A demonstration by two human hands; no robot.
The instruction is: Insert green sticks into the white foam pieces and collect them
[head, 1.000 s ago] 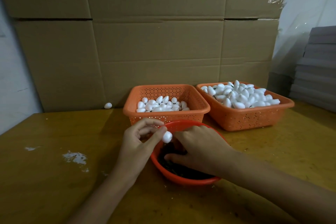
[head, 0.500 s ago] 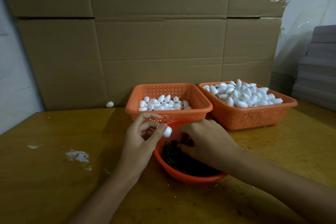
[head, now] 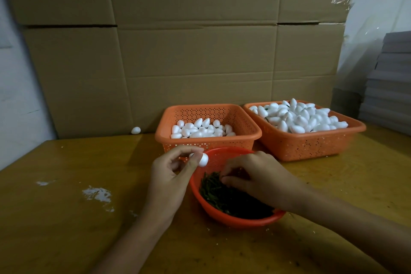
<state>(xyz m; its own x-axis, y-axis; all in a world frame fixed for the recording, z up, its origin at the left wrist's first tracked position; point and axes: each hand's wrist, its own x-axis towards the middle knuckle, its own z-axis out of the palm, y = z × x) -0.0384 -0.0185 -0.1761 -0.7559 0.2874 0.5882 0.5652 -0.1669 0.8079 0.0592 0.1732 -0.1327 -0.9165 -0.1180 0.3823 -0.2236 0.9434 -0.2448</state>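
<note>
1. Head view: the right hand (head: 255,176) covers part of the dark green sticks (head: 220,193) in the red bowl (head: 244,221). Whether its bunched fingertips pinch a stick cannot be told.
2. The foam piece (head: 203,159) is white, smooth and egg-shaped. It sits above the bowl's left rim, in front of the left basket (head: 209,142).
3. The left hand (head: 171,176) pinches it between thumb and forefinger, wrist on the table (head: 66,218). The right hand lies palm down, fingers curled into the sticks.

I see a wooden table (head: 66,218): a red bowl (head: 244,222) under the right hand (head: 258,181), left basket (head: 206,143) and right basket (head: 311,148) just beyond the hands, a stray foam piece (head: 135,130) far beyond the left hand (head: 171,182), white smudges (head: 96,193) to its left.
</note>
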